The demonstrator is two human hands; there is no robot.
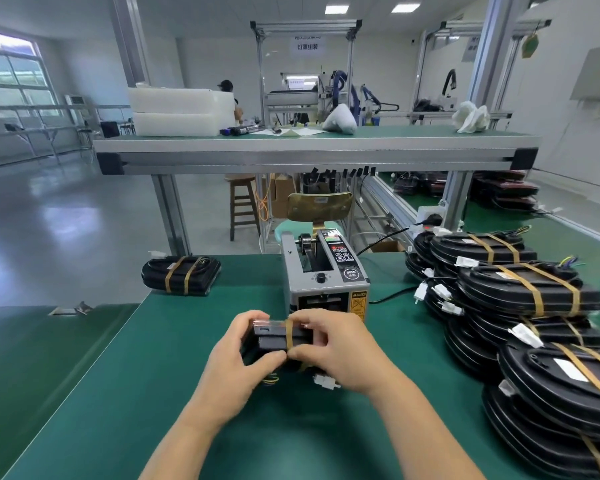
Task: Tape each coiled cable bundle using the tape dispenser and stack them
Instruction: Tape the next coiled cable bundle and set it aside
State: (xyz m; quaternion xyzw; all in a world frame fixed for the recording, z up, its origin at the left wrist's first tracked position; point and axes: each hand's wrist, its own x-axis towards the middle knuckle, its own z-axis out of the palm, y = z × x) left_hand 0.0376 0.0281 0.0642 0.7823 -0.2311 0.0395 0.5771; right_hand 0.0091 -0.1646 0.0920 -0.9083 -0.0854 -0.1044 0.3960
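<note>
A black coiled cable bundle [270,342] is held just above the green table [153,375], right in front of the grey tape dispenser [323,271]. My left hand [236,355] grips its left side. My right hand [333,348] holds its right side, with thumb and forefinger pinching a strip of tan tape [289,336] that runs over the bundle's top and front. A white connector [326,382] and thin coloured wires hang below the bundle. A taped stack of bundles [182,275] lies at the table's far left corner.
Many taped black bundles [520,306] are piled along the right side of the table. The dispenser's black power cord [392,297] runs to the right. A raised shelf [312,147] crosses the view beyond the table, with a stool and a chair behind it.
</note>
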